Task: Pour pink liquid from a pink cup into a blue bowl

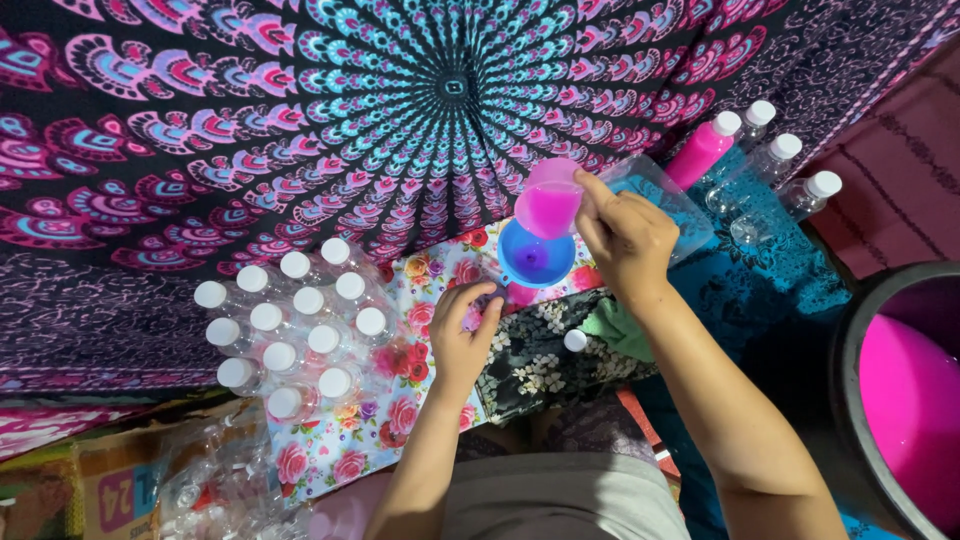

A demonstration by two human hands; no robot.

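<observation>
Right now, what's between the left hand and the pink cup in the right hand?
Head view: a blue funnel sits between the left hand and the pink cup, directly under the cup held by the right hand.

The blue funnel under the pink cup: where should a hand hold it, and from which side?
Probably at the rim of the blue funnel, on its near left edge. The left hand already sits by the stem there, while the right hand tips the pink cup from the far right. The wide rim gives fingers an edge clear of the pouring.

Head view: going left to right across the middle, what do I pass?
Cluster of white-capped clear bottles → left hand → blue funnel → right hand tipping a pink cup → pink-filled bottle → black tub of pink liquid.
</observation>
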